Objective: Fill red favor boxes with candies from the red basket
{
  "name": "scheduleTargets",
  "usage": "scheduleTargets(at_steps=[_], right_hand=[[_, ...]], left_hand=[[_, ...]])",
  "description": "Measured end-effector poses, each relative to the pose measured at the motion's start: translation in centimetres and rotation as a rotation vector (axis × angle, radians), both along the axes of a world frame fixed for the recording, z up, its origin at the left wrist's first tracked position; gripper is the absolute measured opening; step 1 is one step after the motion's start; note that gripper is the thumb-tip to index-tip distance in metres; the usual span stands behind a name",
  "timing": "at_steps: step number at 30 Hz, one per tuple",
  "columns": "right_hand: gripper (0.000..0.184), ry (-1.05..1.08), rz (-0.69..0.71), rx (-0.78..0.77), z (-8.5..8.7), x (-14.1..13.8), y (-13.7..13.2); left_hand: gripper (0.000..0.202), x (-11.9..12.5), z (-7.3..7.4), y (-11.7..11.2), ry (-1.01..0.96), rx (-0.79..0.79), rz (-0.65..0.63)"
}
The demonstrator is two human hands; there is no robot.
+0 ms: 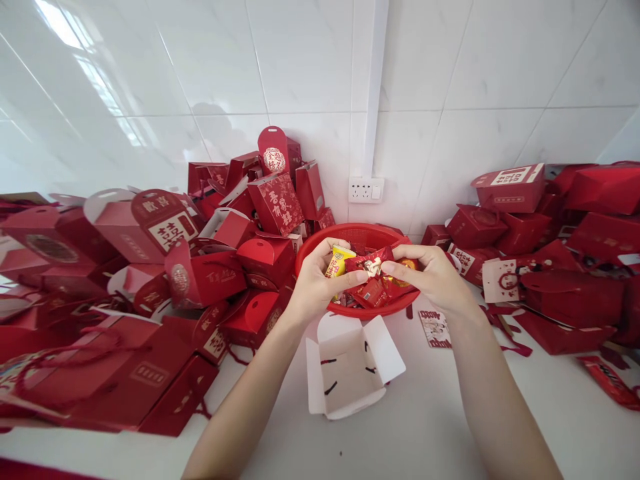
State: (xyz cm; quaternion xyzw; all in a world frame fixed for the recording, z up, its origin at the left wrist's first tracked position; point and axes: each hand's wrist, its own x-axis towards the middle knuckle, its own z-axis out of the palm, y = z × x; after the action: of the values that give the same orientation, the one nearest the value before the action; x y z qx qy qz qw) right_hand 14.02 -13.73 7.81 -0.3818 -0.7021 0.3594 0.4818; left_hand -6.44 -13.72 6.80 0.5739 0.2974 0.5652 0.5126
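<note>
Red gift boxes (pixel 210 277) pile left, more boxes (pixel 565 300) right; a wall socket (pixel 367 189) sits on white tiles (pixel 300 60).

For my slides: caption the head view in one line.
Left hand and right hand grip wrapped sweets over a red basket, open box nearby, amid red gift boxes.

A red-wrapped candy (pixel 373 263) is held level between the left hand (pixel 315 283) and right hand (pixel 435 277), with a yellow candy (pixel 339 261) just beside it.
</note>
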Motion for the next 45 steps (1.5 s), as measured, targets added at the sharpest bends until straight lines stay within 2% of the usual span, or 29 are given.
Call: scheduleTargets(at_steps=[16, 22, 26, 32, 38, 42, 45], right_hand=[[0.039, 0.04, 0.045, -0.059, -0.1, -0.1, 0.0], [0.029, 0.07, 0.033, -0.058, -0.2, -0.5, 0.1], [0.03, 0.043, 0.048, -0.049, -0.4, -0.6, 0.3], [0.049, 0.032, 0.004, 0.009, -0.2, -0.8, 0.4], [0.038, 0.045, -0.007, -0.024, -0.3, -0.4, 0.5], [0.034, -0.031, -0.006, -0.017, -0.1, 0.2, 0.2], [0.033, -0.214, 0.069, -0.02, 0.2, 0.3, -0.5]], left_hand=[[0.048, 0.0, -0.4, 0.2, 0.021, -0.024, -0.076], [0.046, -0.3, -0.2, 0.0, 0.02, 0.049, 0.011], [0.048, -0.4, 0.0, 0.1, 0.028, 0.039, 0.04], [0.048, -0.5, 0.0, 0.2, 0.046, -0.015, -0.037], [0.036, -0.9, -0.1, 0.5, 0.021, -0.089, -0.082], [0.033, -2.0, 0.0, 1.0, 0.033, -0.14, -0.088], [0.035, -3.3, 0.5, 1.0, 0.138, -0.108, -0.083]])
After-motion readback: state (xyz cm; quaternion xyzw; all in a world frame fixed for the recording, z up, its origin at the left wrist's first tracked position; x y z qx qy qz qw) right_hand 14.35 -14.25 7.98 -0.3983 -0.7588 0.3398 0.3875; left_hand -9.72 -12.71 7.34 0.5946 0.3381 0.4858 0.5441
